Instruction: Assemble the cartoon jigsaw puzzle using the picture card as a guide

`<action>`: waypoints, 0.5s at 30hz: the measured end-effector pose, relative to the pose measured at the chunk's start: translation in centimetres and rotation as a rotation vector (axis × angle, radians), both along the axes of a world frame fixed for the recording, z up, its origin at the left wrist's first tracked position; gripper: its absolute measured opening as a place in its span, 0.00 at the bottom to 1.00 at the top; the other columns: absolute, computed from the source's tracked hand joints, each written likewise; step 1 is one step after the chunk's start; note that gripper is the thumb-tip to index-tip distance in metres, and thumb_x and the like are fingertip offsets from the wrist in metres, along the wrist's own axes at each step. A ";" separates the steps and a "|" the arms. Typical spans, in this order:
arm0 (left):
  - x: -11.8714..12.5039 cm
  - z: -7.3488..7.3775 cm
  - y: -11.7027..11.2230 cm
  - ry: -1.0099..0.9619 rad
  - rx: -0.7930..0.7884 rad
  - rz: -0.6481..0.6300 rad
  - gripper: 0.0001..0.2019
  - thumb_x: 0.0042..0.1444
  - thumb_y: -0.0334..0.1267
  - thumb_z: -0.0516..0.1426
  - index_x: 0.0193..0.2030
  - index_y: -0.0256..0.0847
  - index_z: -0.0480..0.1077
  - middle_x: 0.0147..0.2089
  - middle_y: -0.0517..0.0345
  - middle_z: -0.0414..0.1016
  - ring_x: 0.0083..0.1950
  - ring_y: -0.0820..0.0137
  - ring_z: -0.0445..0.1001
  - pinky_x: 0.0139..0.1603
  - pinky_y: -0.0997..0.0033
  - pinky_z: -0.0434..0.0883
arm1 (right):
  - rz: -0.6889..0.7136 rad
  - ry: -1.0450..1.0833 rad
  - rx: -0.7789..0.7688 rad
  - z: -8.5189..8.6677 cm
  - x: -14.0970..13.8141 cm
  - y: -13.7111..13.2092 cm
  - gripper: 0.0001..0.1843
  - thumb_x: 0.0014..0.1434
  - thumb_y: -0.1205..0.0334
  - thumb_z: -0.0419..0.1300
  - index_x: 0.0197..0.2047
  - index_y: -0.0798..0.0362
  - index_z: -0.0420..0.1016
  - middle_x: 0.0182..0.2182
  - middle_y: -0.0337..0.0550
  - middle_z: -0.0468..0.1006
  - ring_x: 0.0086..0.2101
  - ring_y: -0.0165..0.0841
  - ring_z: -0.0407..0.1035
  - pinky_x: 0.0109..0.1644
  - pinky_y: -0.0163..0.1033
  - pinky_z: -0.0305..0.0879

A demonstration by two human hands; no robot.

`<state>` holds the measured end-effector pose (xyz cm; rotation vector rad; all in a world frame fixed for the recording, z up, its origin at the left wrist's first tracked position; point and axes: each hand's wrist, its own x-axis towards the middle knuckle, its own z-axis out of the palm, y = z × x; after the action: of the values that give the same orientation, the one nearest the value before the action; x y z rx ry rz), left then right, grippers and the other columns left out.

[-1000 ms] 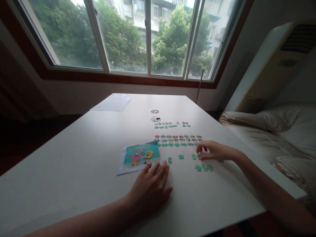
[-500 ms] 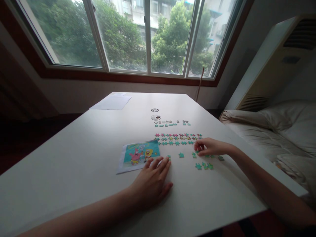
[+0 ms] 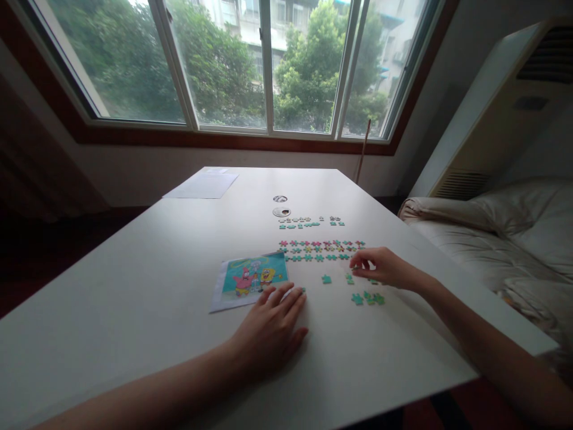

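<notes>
My left hand (image 3: 271, 329) lies flat on the white table (image 3: 134, 286), fingers spread, just below a cartoon picture card (image 3: 250, 280); its fingertips almost cover one teal puzzle piece (image 3: 303, 290). My right hand (image 3: 380, 267) rests to the right, fingers curled in a pinch at the right end of rows of pink and teal puzzle pieces (image 3: 320, 251). What the fingertips grip is too small to make out. Loose teal pieces (image 3: 367, 298) lie just in front of that hand, and one teal piece (image 3: 326, 279) lies between the hands.
A further group of pieces (image 3: 308, 223) and two small round objects (image 3: 281, 211) lie farther back. A sheet of paper (image 3: 201, 185) sits at the far left corner. A cushioned sofa (image 3: 492, 233) stands right of the table, windows behind.
My right hand has shifted slightly up toward the end of the piece rows. My left hand has slid forward a little, over the teal piece near the card.
</notes>
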<state>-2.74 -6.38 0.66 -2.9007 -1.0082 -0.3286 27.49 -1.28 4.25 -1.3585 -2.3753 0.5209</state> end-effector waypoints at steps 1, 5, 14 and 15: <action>0.0 -0.1 0.0 0.001 0.003 -0.014 0.21 0.63 0.44 0.46 0.58 0.35 0.62 0.60 0.48 0.64 0.60 0.55 0.60 0.57 0.53 0.58 | -0.017 0.043 0.009 -0.2 -0.6 -0.3 0.10 0.54 0.56 0.58 0.35 0.53 0.74 0.23 0.37 0.72 0.24 0.26 0.63 0.30 0.31 0.59; -0.1 -0.4 -0.2 -0.010 0.009 -0.051 0.19 0.63 0.42 0.47 0.57 0.36 0.62 0.59 0.49 0.65 0.58 0.55 0.62 0.55 0.53 0.61 | -0.021 0.171 0.000 -1.2 -3.6 -2.0 0.09 0.53 0.58 0.61 0.37 0.52 0.74 0.22 0.35 0.73 0.23 0.25 0.63 0.28 0.30 0.58; 0.0 -0.2 -0.3 -0.044 -0.026 -0.080 0.17 0.60 0.36 0.50 0.54 0.33 0.64 0.58 0.46 0.67 0.56 0.55 0.65 0.53 0.51 0.64 | -0.134 0.247 0.001 -1.8 -5.4 -2.9 0.11 0.51 0.55 0.62 0.27 0.54 0.70 0.23 0.37 0.73 0.23 0.25 0.62 0.27 0.31 0.58; 0.0 -0.3 -0.3 -0.044 -0.028 -0.080 0.16 0.60 0.36 0.50 0.54 0.33 0.64 0.58 0.46 0.67 0.56 0.54 0.65 0.53 0.51 0.64 | -0.142 0.247 -0.011 -1.9 -5.3 -2.8 0.11 0.50 0.55 0.63 0.26 0.54 0.70 0.22 0.37 0.73 0.23 0.26 0.62 0.27 0.31 0.57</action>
<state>-2.75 -6.66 0.41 -2.9768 -0.9115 -0.3874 22.17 -4.10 2.36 -1.3681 -2.0660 0.6230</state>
